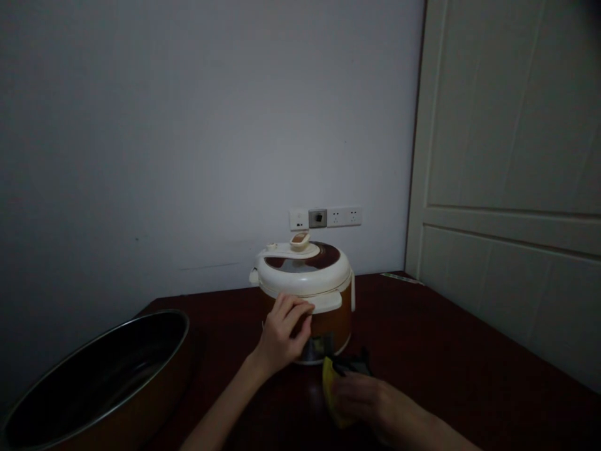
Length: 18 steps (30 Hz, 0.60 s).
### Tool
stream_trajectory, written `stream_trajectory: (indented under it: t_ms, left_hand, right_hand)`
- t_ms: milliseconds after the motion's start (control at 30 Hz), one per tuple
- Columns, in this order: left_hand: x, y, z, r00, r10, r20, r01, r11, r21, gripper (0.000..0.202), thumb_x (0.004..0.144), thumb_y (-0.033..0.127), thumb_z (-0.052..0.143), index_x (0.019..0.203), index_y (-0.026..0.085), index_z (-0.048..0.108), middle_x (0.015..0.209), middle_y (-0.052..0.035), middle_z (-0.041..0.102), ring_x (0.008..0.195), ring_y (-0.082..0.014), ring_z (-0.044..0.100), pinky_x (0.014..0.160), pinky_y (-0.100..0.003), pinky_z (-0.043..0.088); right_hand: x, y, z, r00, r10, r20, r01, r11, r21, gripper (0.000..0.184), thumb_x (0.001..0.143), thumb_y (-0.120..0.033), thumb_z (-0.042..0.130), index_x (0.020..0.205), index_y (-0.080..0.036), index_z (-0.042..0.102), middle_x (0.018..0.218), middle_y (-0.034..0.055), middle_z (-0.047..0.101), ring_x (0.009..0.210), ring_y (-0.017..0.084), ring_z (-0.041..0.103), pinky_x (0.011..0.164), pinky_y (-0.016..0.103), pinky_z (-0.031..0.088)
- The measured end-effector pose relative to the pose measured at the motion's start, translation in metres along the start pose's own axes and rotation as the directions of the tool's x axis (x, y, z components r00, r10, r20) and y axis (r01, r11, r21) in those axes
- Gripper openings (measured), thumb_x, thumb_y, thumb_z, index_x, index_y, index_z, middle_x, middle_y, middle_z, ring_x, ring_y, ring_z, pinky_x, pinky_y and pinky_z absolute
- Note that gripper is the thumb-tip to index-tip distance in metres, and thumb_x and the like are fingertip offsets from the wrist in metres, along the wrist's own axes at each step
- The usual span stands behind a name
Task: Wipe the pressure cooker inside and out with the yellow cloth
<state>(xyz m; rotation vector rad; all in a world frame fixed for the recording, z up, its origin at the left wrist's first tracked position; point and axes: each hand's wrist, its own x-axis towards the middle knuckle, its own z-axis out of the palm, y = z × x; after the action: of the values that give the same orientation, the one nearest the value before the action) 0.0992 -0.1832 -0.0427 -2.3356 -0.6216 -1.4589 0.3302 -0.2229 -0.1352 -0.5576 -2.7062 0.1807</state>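
An electric pressure cooker (pixel 304 275) with a white lid rim and an orange-brown body stands on the dark red table. My left hand (pixel 282 332) is closed on its white front handle (pixel 326 303), thumb below and fingers on top. Low on the body, a dark panel (pixel 317 346) partly shows beside my left hand. In front of the cooker, my right hand (pixel 369 401) is closed around a yellow cloth or sponge (pixel 331 391); its exact kind is too dim to tell. Just beyond that hand lies a black item (pixel 354 362) that I cannot make out.
A large dark-lined pan (pixel 107 369) with a metal rim stands at the lower left. Behind the cooker is a wall with sockets (pixel 344 217). A pale panelled door (pixel 507 156) rises at the right. A thin flat strip (pixel 402 278) lies at the table's back edge.
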Motion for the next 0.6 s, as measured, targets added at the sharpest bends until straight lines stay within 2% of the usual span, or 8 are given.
stream_trajectory:
  t_ms: [133,233,333,400,500,533,567,600]
  left_hand:
    - [-0.003,0.004,-0.004,0.977,-0.196,-0.088,0.171,0.957,-0.236,0.024,0.085,0.011,0.049,0.106,0.018,0.059,0.099,-0.0111,0.068,0.084,-0.0187,0.065,0.059,-0.027,0.055]
    - [-0.003,0.003,-0.011,0.919,-0.390,-0.053,0.340,0.854,-0.395,0.025,0.089,0.014,0.046,0.110,0.020,0.059,0.109,-0.0122,0.067,0.082,-0.0185,0.069,0.051,-0.023,0.054]
    - [0.009,0.002,-0.023,0.854,-0.510,-0.104,0.411,0.783,-0.467,0.019,0.089,0.016,0.048,0.100,0.018,0.064,0.108,-0.0110,0.068,0.076,-0.0179,0.070,0.045,-0.022,0.052]
    - [0.029,-0.001,-0.033,0.829,-0.521,-0.201,0.393,0.800,-0.454,0.018,0.087,0.015,0.050,0.086,0.017,0.067,0.102,-0.0090,0.069,0.079,-0.0177,0.069,0.047,-0.022,0.053]
    - [0.072,-0.011,-0.049,0.848,-0.472,-0.242,0.360,0.847,-0.392,0.018,0.083,0.013,0.052,0.077,0.017,0.069,0.096,-0.0077,0.071,0.089,-0.0184,0.066,0.055,-0.023,0.055]
    - [0.088,-0.016,-0.053,0.860,-0.457,-0.226,0.356,0.856,-0.375,0.018,0.082,0.013,0.052,0.077,0.016,0.069,0.094,-0.0076,0.071,0.089,-0.0181,0.066,0.058,-0.024,0.056]
    - [0.103,-0.022,-0.055,0.874,-0.440,-0.206,0.353,0.866,-0.353,0.018,0.081,0.013,0.051,0.078,0.016,0.068,0.094,-0.0076,0.071,0.091,-0.0185,0.066,0.060,-0.025,0.056]
    - [0.118,-0.030,-0.056,0.893,-0.412,-0.181,0.344,0.885,-0.314,0.017,0.080,0.013,0.051,0.079,0.016,0.068,0.094,-0.0074,0.071,0.093,-0.0186,0.066,0.061,-0.026,0.057]
  right_hand:
    - [0.002,-0.018,-0.008,0.994,0.113,0.005,-0.113,0.989,0.097,0.039,0.085,-0.021,0.057,0.123,-0.023,0.061,0.115,0.0102,0.068,0.111,0.022,0.061,0.104,0.037,0.042]
    - [-0.013,-0.006,-0.008,0.975,0.156,-0.160,-0.143,0.985,0.093,0.034,0.085,-0.030,0.057,0.118,-0.026,0.065,0.110,0.0103,0.070,0.106,0.023,0.064,0.101,0.040,0.045]
    - [-0.029,0.022,-0.001,0.888,0.265,-0.375,-0.249,0.964,0.091,0.028,0.089,-0.035,0.051,0.109,-0.027,0.070,0.099,0.0095,0.073,0.095,0.024,0.069,0.084,0.036,0.056]
    - [-0.035,0.043,0.003,0.801,0.385,-0.459,-0.358,0.922,0.149,0.030,0.091,-0.039,0.048,0.103,-0.027,0.072,0.092,0.0081,0.075,0.088,0.024,0.070,0.075,0.035,0.058]
    - [-0.035,0.059,0.000,0.705,0.495,-0.508,-0.435,0.868,0.242,0.037,0.093,-0.043,0.042,0.099,-0.024,0.073,0.084,0.0073,0.075,0.078,0.024,0.071,0.072,0.037,0.059]
    - [-0.032,0.059,-0.002,0.701,0.499,-0.510,-0.440,0.865,0.242,0.038,0.093,-0.043,0.041,0.098,-0.024,0.073,0.085,0.0078,0.075,0.078,0.024,0.071,0.072,0.037,0.058]
    - [-0.029,0.056,-0.005,0.722,0.486,-0.492,-0.434,0.872,0.225,0.038,0.093,-0.043,0.041,0.097,-0.024,0.073,0.087,0.0083,0.075,0.080,0.024,0.071,0.072,0.036,0.058]
    - [-0.025,0.050,-0.006,0.770,0.455,-0.447,-0.410,0.890,0.198,0.035,0.092,-0.043,0.044,0.098,-0.024,0.073,0.091,0.0088,0.074,0.084,0.023,0.071,0.073,0.034,0.058]
